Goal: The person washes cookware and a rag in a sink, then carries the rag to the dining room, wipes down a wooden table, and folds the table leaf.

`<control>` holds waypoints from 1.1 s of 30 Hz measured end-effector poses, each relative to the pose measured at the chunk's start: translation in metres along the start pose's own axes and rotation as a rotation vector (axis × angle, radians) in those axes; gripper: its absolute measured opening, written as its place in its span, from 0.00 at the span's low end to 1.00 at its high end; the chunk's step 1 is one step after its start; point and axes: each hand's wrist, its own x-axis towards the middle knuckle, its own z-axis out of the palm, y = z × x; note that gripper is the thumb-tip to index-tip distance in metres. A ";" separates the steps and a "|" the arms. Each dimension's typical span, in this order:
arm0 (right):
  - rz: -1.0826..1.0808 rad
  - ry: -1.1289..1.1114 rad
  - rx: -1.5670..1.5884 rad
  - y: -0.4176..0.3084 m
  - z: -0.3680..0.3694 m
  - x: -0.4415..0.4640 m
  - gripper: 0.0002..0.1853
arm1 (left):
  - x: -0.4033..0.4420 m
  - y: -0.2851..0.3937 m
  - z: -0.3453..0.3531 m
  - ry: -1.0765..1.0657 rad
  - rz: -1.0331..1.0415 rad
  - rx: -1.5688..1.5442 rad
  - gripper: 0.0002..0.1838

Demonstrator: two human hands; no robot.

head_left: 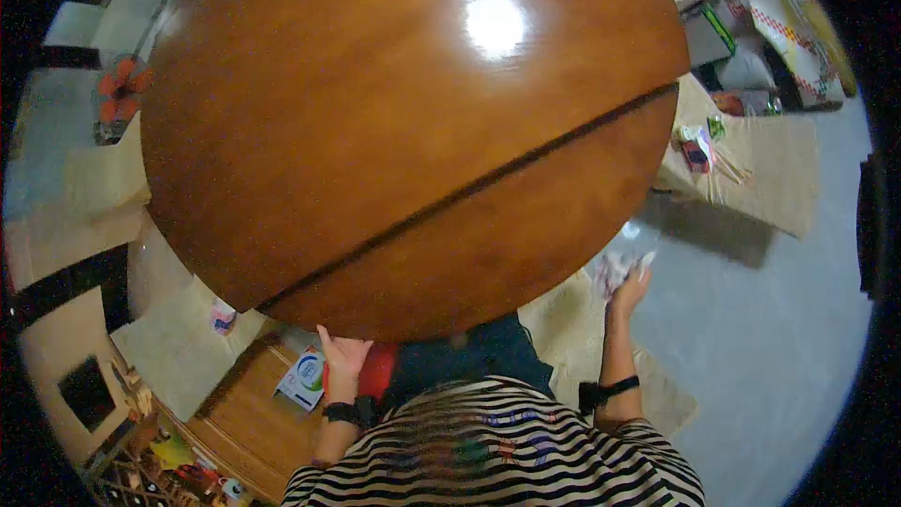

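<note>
A large round wooden table top [404, 131] fills the middle of the head view, with a dark gap running diagonally across it and a bright light reflection. At its lower left edge is my left hand [345, 353], thumb apart from the other fingers, with nothing seen in it. To the right, just off the table's edge, my right hand [631, 291] is closed on a crumpled white cloth [619, 268]. Whether the cloth touches the table edge cannot be told.
A chair with a beige cover [770, 164] at the right bears small packets and sticks. A covered seat [178, 357] stands lower left, near a white and blue box [302, 378]. An orange-red flower-shaped object [122, 89] is at the far left.
</note>
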 end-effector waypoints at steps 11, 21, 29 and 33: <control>-0.979 -1.107 -0.811 0.049 -0.003 -0.116 0.24 | 0.001 0.003 0.010 0.090 0.002 0.017 0.38; 0.595 -0.507 0.426 0.092 -0.002 0.000 0.20 | 0.004 0.006 0.016 0.132 -0.044 -0.027 0.30; 0.877 -0.456 0.737 0.046 0.044 -0.015 0.24 | 0.012 0.012 -0.007 0.213 0.017 0.091 0.17; 0.828 -0.437 0.676 0.062 0.054 0.005 0.25 | 0.015 0.018 -0.001 0.221 0.104 0.105 0.06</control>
